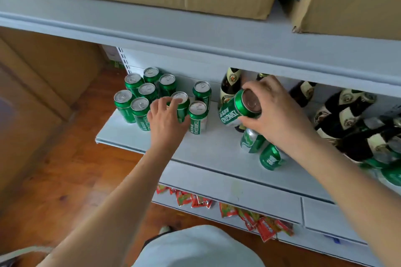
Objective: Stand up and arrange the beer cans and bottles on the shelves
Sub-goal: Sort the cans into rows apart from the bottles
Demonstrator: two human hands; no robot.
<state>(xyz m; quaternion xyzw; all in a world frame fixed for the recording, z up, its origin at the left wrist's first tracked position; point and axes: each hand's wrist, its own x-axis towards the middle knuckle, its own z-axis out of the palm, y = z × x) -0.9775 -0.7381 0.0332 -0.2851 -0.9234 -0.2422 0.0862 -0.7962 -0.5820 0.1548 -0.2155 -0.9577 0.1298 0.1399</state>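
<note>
Gripping a tilted green Tsingtao can (237, 108) by its end, the right hand (275, 112) held it above the white shelf (212, 149); the left hand (167, 119) curled round an upright can (181, 104) among nine standing (silver tops up). Two more cans (260, 147) lay beneath, beside dark bottles (347, 115), number unclear.

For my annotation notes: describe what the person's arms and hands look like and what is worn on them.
Both forearms are bare, with no sleeve showing anywhere along them. The left hand and the right hand wear no gloves, and no rings, watch or bracelet show at fingers or wrists. Fingernails look short and unpainted. No markings or tattoos are visible. A light grey garment shows low in the view, at the body.
</note>
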